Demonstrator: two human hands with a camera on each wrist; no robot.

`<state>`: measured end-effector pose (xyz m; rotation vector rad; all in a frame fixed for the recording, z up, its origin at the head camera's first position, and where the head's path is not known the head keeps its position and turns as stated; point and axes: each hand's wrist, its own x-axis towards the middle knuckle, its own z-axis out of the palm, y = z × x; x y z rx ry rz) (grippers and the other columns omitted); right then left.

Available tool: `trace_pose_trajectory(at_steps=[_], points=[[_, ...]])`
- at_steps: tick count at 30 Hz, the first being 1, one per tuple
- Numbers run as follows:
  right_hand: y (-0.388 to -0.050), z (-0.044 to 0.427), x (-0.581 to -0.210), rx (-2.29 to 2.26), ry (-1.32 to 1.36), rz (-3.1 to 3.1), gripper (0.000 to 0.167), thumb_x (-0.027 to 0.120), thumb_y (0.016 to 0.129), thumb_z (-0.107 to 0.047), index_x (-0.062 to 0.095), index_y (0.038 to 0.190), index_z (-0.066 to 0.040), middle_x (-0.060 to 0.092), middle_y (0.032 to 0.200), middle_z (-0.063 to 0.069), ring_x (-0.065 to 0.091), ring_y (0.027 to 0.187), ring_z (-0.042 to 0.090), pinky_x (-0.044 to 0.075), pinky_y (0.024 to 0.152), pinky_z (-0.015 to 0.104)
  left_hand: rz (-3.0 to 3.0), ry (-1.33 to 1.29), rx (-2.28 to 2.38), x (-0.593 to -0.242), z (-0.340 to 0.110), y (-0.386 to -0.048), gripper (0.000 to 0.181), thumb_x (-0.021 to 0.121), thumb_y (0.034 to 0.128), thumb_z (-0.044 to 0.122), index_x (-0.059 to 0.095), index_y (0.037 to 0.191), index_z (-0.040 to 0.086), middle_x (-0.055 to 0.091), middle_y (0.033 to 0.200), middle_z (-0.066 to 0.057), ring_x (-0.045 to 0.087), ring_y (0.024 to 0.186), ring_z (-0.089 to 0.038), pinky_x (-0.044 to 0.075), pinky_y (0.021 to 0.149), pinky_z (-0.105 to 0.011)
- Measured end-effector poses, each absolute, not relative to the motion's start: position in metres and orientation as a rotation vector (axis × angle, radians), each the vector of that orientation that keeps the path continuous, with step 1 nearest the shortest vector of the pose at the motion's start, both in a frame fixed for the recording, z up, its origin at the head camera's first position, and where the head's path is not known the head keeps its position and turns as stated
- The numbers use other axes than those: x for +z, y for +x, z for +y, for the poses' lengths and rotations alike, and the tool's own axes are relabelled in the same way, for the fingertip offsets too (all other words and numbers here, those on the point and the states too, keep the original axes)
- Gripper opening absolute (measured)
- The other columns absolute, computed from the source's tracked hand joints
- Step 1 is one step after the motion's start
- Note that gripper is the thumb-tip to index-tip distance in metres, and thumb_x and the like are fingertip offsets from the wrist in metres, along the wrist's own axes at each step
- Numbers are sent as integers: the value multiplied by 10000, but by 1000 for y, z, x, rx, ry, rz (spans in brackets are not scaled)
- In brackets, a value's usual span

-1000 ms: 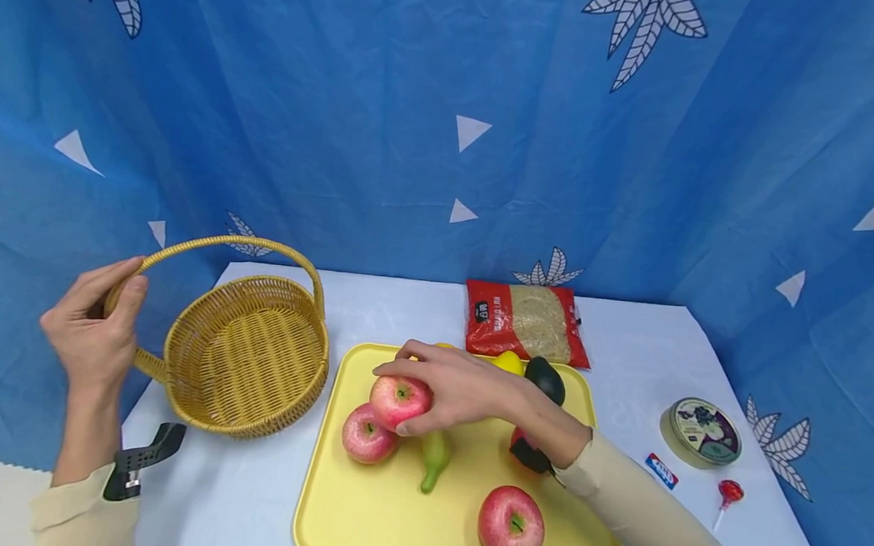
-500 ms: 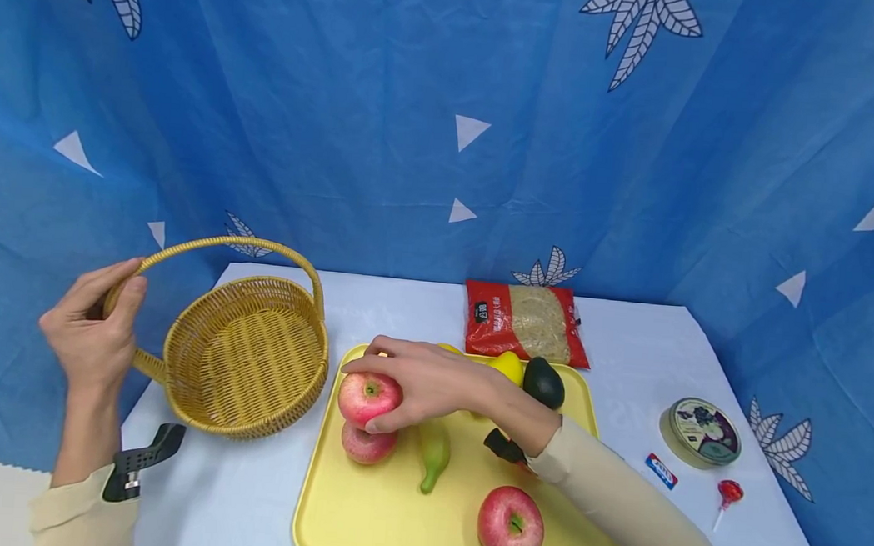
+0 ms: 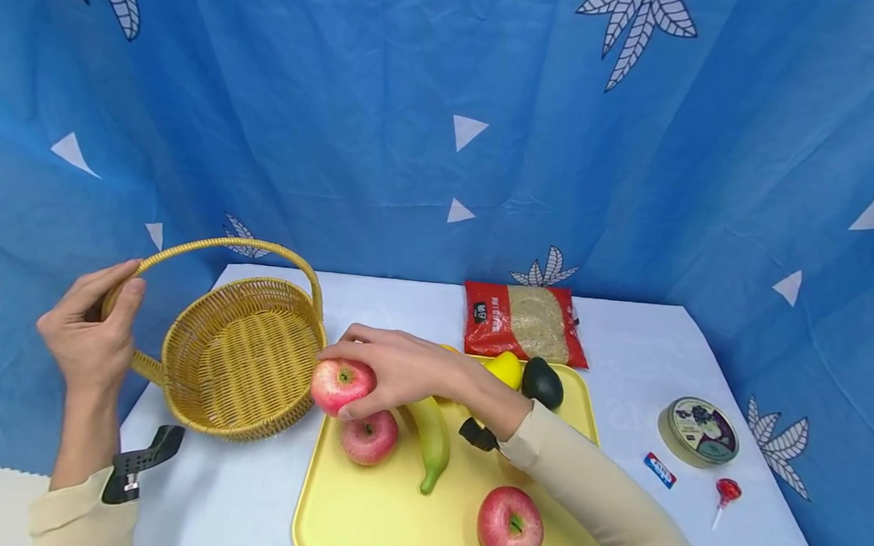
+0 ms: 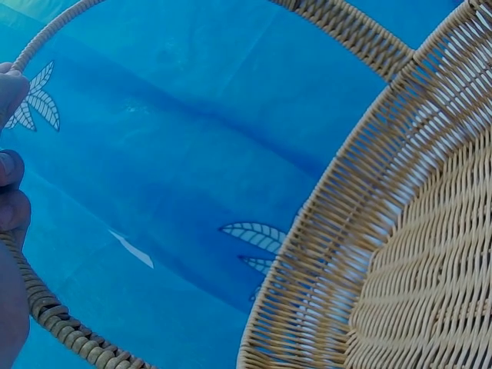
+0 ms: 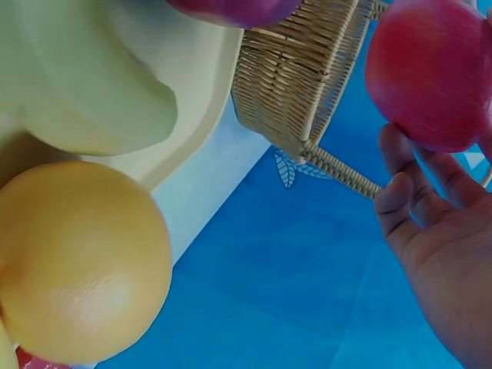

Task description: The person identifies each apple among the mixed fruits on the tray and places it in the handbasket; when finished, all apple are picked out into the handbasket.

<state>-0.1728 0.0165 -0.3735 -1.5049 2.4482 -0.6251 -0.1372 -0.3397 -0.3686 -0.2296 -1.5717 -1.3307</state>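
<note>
My left hand [image 3: 96, 327] grips the arched handle of a woven wicker basket [image 3: 251, 366], which leans tilted with its inside toward me and nothing in it. In the left wrist view, fingertips [image 4: 11, 165] curl round the handle [image 4: 58, 319]. A red apple [image 3: 341, 387] is held by my right hand [image 3: 394, 366] above the yellow tray's left edge, close to the basket's right rim. The right wrist view shows this apple [image 5: 430, 73] pinched at the fingertips. Just below it on the tray [image 3: 369, 524] sits another apple [image 3: 369, 438], beside a banana [image 3: 433, 440].
A third apple [image 3: 510, 525] lies at the tray's front. Toward the back are a yellow fruit [image 3: 505, 368] and an avocado [image 3: 543, 385]. An orange [image 5: 84, 261] shows in the right wrist view. Beyond the tray are a red packet [image 3: 527, 322], a round tin [image 3: 699, 431] and a lollipop [image 3: 728, 491].
My right hand has carried the apple leftward, from over the tray toward the basket, uncovering more of the banana and the apple beneath. The left hand and basket have stayed in place.
</note>
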Motion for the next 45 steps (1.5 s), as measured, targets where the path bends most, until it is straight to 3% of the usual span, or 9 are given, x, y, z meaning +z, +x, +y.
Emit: trace_pose_trajectory(at_steps=[7, 17, 32, 45], points=[[-184, 2, -372, -648, -1517, 2468, 746, 728, 807, -632, 497, 1462, -359, 486, 1243, -167, 499, 1027, -51, 439, 891, 155, -1572, -225, -1325, -373, -346, -140, 213, 735, 842, -90, 704, 1032, -180, 761, 1021, -144, 695, 820, -55, 500, 699, -102], [-190, -21, -376, -672, -1539, 2415, 753, 749, 822, -565, 502, 1472, -276, 500, 1292, -123, 481, 1101, -42, 388, 970, 124, -1600, -210, -1312, -367, -339, -135, 206, 722, 851, -98, 709, 1045, -167, 766, 1024, -100, 689, 843, -49, 498, 714, -100], [-200, -58, -385, -566, -1490, 2372, 773, 716, 818, -638, 464, 1485, -340, 464, 1333, -122, 466, 1116, -25, 391, 956, 134, -1607, -198, -1306, -370, -345, -139, 222, 754, 847, -57, 715, 1040, -159, 767, 1020, -105, 683, 819, -39, 483, 679, -86], [-208, -84, -385, -484, -1480, 2325, 738, 724, 809, -646, 484, 1456, -385, 479, 1224, -158, 412, 1117, -34, 387, 906, 130, -1627, -194, -1302, -377, -354, -144, 227, 749, 849, -67, 713, 1054, -157, 766, 1029, -94, 667, 799, -33, 462, 652, -88]])
